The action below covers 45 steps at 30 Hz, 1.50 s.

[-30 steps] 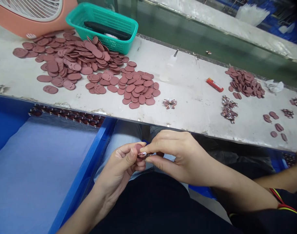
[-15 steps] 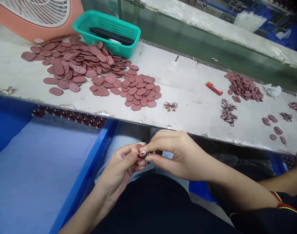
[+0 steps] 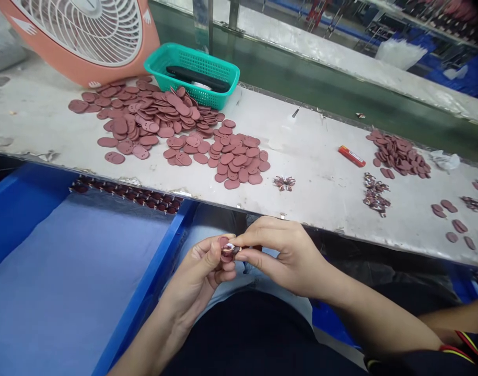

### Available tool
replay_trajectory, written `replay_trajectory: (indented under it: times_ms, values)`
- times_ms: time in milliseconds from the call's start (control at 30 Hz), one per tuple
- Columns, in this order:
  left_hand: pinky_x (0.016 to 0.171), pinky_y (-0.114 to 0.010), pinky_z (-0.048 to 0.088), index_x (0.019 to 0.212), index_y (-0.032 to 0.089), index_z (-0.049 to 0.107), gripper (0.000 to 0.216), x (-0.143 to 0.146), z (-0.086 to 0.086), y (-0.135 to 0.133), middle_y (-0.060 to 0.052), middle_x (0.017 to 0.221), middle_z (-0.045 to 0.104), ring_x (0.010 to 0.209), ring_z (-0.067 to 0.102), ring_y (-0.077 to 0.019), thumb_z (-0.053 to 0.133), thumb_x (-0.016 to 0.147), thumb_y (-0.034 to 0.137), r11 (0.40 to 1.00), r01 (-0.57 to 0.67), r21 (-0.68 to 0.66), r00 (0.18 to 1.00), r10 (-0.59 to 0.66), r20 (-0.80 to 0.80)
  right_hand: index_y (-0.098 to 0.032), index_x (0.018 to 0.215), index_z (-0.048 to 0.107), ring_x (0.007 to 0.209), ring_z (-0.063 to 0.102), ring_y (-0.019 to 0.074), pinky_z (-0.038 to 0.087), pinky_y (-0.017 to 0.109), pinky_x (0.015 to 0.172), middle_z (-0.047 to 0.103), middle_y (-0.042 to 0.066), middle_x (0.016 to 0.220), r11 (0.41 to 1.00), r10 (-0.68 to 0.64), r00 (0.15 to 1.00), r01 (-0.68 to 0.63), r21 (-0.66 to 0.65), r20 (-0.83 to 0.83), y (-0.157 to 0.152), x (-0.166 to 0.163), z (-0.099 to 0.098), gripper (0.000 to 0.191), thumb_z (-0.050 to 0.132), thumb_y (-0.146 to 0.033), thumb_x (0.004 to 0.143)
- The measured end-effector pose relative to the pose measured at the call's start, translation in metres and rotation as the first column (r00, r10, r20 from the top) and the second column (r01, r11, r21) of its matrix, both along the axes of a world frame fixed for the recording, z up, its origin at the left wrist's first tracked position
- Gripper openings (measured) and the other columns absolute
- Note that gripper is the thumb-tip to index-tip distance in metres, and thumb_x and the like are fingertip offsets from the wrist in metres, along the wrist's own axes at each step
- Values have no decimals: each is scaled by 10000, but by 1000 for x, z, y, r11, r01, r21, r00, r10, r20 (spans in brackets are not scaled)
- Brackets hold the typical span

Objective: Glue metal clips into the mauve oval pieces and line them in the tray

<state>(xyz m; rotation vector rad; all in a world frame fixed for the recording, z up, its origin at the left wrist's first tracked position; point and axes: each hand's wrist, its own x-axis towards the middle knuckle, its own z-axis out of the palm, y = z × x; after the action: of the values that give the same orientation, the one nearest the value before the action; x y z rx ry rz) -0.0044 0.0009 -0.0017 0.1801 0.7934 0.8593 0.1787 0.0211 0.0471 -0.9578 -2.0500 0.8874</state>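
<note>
Below the counter (image 3: 309,196), a blue tray (image 3: 152,271) holds a pale sheet (image 3: 78,277), with dark pieces (image 3: 125,196) half hidden along its far edge. On the counter, a green basket (image 3: 223,70) holds a black bar (image 3: 195,78). In front of the counter, the left hand (image 3: 199,277) and right hand (image 3: 289,256) pinch a small maroon piece (image 3: 226,249), too small to make out; the counter sits lower in view than a second ago

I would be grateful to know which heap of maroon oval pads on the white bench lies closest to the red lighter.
It is the compact heap of maroon oval pads just right of the red plastic lighter; the much larger spread of pads lies well to the lighter's left.
</note>
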Motion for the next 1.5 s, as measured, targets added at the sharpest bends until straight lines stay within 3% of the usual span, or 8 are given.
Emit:
replay_trajectory:
  times_ms: [367, 533, 600, 700, 800, 1067, 1300, 1500]
  values:
    - [531, -146, 591, 827, 186, 803, 346, -10, -2, 5, 30, 607, 687, 519, 630, -59, 930, 560, 366, 998, -54, -31, 999, 54, 0, -178, 972, 741, 711, 645, 125, 537, 237, 663, 734, 36, 812, 1000, 14, 999, -13, 3, -43, 10, -16, -5, 97, 684, -153, 897]
    - [505, -224, 612, 1056, 212, 773, 610, -23, -10, 14, -66, 866, 756, 705, 725, -178, 858, 566, 565, 997, 12, 75, 999, -10, -37, -144, 1018, 717, 762, 661, 132, 546, 248, 695, 724, 56, 854, 988, -17, 998, 25, 149, -54, 21, -22, -4, 132, 662, -135, 898]
    - [515, -241, 614, 1062, 226, 761, 600, -27, -15, 13, -72, 938, 753, 734, 723, -190, 867, 572, 557, 985, -97, 143, 983, 118, -144, -127, 1016, 708, 760, 645, 148, 546, 269, 682, 707, 76, 851, 947, -121, 992, 125, 296, -31, 23, -28, -8, 131, 661, -140, 895]
    - [495, -198, 569, 861, 225, 757, 340, -25, -16, 9, 12, 751, 695, 587, 629, -110, 913, 603, 383, 880, -346, 324, 832, 448, -328, -112, 1022, 689, 686, 588, 166, 518, 303, 617, 680, 70, 767, 788, -282, 959, 220, 576, 19, 24, -42, -22, 154, 693, -133, 870]
    - [465, -170, 511, 755, 210, 735, 264, -20, -12, 7, 29, 676, 654, 538, 563, -88, 916, 601, 326, 815, -382, 436, 748, 549, -372, -75, 1087, 656, 626, 564, 168, 473, 317, 550, 669, 64, 717, 657, -303, 952, 173, 734, 47, 25, -58, -37, 230, 698, -140, 871]
    - [455, -200, 491, 793, 197, 705, 294, -43, -18, 14, 4, 761, 662, 584, 581, -116, 843, 676, 429, 798, -430, 422, 634, 599, -488, -92, 1053, 650, 615, 575, 152, 475, 314, 559, 682, 50, 729, 750, -188, 976, 74, 658, 105, 30, -94, -46, 176, 672, -148, 887]
    - [655, -332, 569, 962, 180, 633, 372, -168, -65, 69, -62, 950, 688, 947, 694, -283, 696, 780, 498, 819, -336, 464, 162, 536, -829, -99, 1047, 667, 604, 552, 150, 509, 290, 556, 676, 47, 700, 745, -131, 987, 35, 667, 96, 18, -70, -32, 223, 683, -75, 825]
    - [987, -547, 459, 1078, 160, 679, 319, -268, -94, 134, -73, 1137, 677, 1142, 599, -324, 674, 873, 405, 955, -136, 263, -148, 243, -959, -129, 1095, 665, 650, 557, 174, 540, 309, 571, 660, 58, 721, 772, -282, 942, 111, 626, 181, 18, -36, -40, 304, 675, -23, 809]
